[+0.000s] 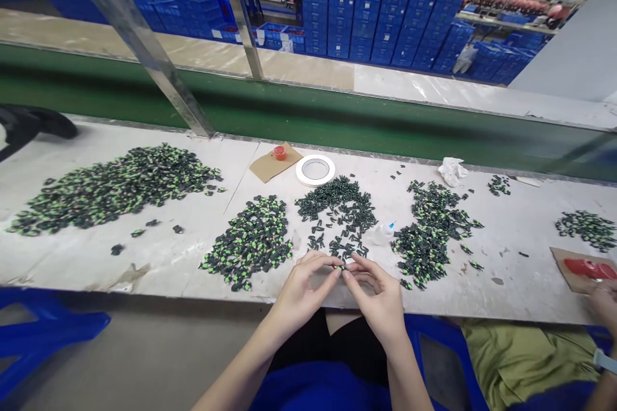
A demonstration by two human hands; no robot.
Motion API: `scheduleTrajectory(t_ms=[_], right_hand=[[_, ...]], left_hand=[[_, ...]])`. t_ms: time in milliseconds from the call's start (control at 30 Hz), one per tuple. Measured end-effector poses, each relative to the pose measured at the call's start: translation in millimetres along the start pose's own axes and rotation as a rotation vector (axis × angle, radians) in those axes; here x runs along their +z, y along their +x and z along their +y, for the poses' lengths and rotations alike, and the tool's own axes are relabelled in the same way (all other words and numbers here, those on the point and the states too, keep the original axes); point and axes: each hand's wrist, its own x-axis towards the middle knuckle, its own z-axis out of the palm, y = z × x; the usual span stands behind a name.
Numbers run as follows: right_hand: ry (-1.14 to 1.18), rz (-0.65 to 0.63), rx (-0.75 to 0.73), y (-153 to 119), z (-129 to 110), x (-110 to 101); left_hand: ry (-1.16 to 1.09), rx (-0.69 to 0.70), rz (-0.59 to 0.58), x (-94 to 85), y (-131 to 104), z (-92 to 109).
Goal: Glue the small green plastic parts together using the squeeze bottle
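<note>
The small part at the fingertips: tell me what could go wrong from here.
The small part, pinched by the fingertips of the left hand and right hand, could slip. If dropped, it might get lost among the loose black pieces just beyond. The white bottle near the right hand could get bumped.

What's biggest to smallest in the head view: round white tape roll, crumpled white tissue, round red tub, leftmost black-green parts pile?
Leftmost black-green parts pile
Round white tape roll
Crumpled white tissue
Round red tub

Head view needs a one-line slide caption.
Left hand and right hand pinch a small green-marked part beside piles of dark pieces on a worktable.
</note>
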Motion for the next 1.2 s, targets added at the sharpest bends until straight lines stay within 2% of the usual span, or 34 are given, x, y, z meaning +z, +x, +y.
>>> scheduleTrajectory(t_ms=[167,300,433,567,833,1000,1200], right_hand=[[0.105,-0.003,0.065,-2,-1,-2],[0.093,0.028,0.046,-3,-1,-2],[0.042,0.042,-0.043,-3,0,-2],[-0.005,-0.005,-0.114,-3,3,-2],[0.134,-0.095,-0.024,0,10,-3],[0.214,-0.109,0.025,2,17,-6],[0.187,-0.104,0.016,-1,20,-10]], left_hand=[[0.082,0.074,-0.057,-5.3,1,7],[0.14,0.1,-0.079,-5.7,0,11],[0.131,0.076,-0.065,-4.6,-2,13],[0.094,0.027,-0.054,-5.9,-5,16],[-0.05,-0.082,0.069,1.3,-12,17],[-0.129,-0.128,0.014,0.6,-10,19],[-0.062,-0.042,-0.054,-5.2,-8,21]])
